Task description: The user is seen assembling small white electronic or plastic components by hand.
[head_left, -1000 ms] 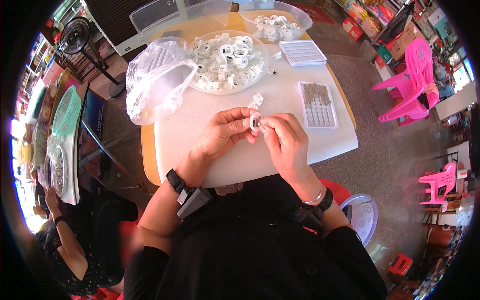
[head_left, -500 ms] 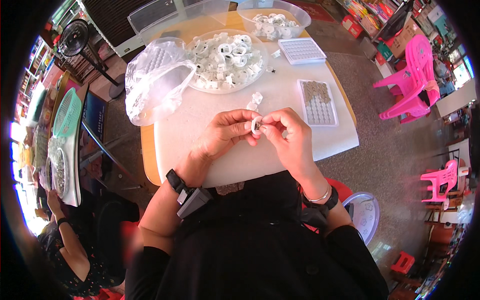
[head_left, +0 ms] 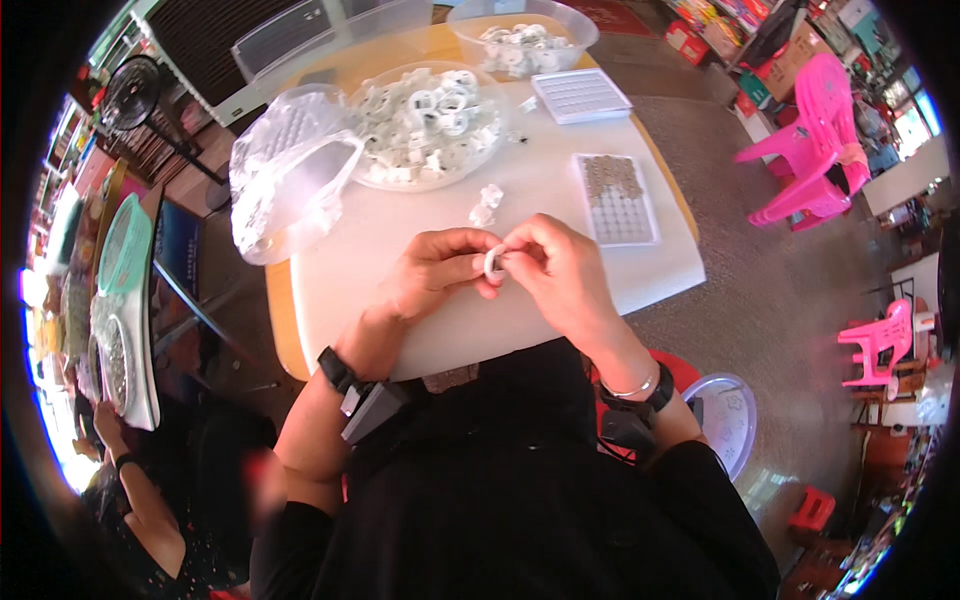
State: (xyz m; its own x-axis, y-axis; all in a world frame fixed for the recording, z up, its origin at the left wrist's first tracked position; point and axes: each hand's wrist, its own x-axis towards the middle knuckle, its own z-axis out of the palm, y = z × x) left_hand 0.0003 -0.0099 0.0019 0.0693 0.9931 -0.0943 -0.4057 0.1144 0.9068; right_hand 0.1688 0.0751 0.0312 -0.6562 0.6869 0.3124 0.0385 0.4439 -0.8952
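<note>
Over the near half of the white tabletop, my two hands meet at a small white ring-shaped plastic part (head_left: 492, 265). My left hand (head_left: 437, 275) pinches its left side between thumb and fingers. From the other side, my right hand (head_left: 555, 268) has thumb and forefinger closed on the ring's right edge; whether a smaller piece is also between them is hidden. Just beyond lie a few loose white plastic pieces (head_left: 486, 205). To the right is a white tray (head_left: 622, 232) of small round pockets, its far part filled with greyish-brown discs (head_left: 612, 180).
A clear bowl (head_left: 430, 183) heaped with white parts stands beyond, beside a crumpled clear plastic bag (head_left: 290, 190). Farther back are stacked white trays (head_left: 582, 95) and a second bowl (head_left: 575, 48). Another person's arm (head_left: 150, 505) is at lower left; pink chairs (head_left: 820, 140) stand right.
The whole view has shifted a little. Both hands have come slightly nearer to me with the white ring, which has turned a little between the fingers.
</note>
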